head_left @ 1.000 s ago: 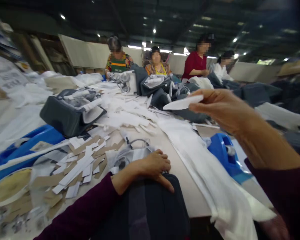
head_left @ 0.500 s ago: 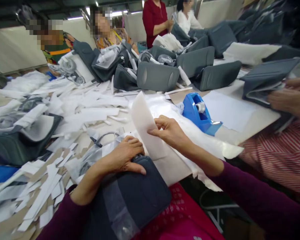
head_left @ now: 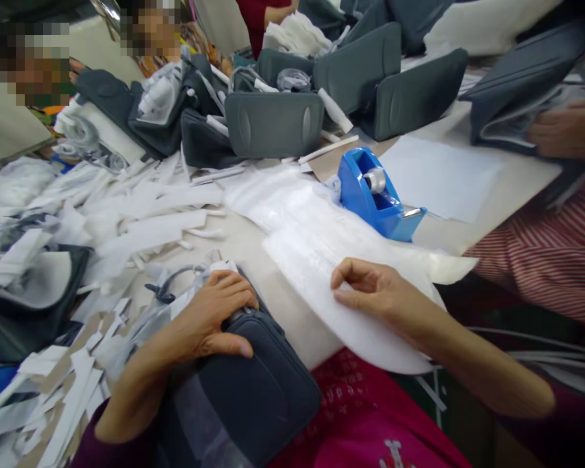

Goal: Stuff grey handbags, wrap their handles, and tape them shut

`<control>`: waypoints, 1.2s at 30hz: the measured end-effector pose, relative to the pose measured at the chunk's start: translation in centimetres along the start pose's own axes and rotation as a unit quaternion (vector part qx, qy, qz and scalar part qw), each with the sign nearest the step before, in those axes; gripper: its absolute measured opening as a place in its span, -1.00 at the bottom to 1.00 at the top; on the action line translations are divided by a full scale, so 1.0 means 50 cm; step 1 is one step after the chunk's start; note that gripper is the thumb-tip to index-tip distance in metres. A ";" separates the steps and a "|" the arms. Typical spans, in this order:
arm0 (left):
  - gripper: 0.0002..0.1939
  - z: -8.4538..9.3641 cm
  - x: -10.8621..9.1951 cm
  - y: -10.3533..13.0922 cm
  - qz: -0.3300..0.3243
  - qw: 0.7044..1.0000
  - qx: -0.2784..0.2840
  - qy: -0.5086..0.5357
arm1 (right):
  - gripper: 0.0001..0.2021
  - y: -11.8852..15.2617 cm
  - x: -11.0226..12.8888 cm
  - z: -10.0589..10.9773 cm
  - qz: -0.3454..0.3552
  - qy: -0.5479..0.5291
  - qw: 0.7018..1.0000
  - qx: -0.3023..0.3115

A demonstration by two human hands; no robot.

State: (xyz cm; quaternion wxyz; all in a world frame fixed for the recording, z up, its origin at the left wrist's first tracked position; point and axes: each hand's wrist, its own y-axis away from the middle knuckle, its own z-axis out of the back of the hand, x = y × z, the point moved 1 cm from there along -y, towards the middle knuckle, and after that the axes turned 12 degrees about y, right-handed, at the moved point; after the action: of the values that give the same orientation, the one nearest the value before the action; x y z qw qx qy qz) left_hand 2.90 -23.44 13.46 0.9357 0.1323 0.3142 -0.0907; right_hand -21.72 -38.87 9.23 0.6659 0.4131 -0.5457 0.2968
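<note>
My left hand [head_left: 219,318] is wrapped over the top edge of a dark blue-grey bag [head_left: 258,383], its thumb along the bag's front face. The bag rests tilted against my lap, with a clear plastic strip [head_left: 199,416] across it. To the right, the thumb and fingers of my right hand [head_left: 365,289] are pinched together on a thin white foam sheet [head_left: 312,279]. That sheet now lies low over the table's front edge, on a pile of similar white sheets [head_left: 292,195]. Behind it stands a blue tape dispenser [head_left: 375,195].
White strips and scraps [head_left: 141,227] cover the table's left side. Several grey bags [head_left: 273,123] stand at the back. Another bag [head_left: 24,292] lies far left. On the right, a person's hand [head_left: 570,130] holds a bag [head_left: 526,91]; a striped garment [head_left: 556,260] is below.
The foam sheet, upright before, has come down flat to the right with my right hand. My left hand stays on the bag. The view has tilted down.
</note>
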 end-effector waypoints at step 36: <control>-0.41 -0.002 0.000 0.019 0.026 0.999 -0.030 0.003 | -0.50 -0.021 -0.065 -0.112 0.131 0.006 0.985 0.113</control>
State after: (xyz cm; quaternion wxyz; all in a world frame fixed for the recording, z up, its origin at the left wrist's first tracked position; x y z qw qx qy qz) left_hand 3.06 -22.52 13.55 0.9403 0.1130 0.3162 -0.0561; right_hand -18.86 -34.29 5.50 0.5736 0.4085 -0.5539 0.4442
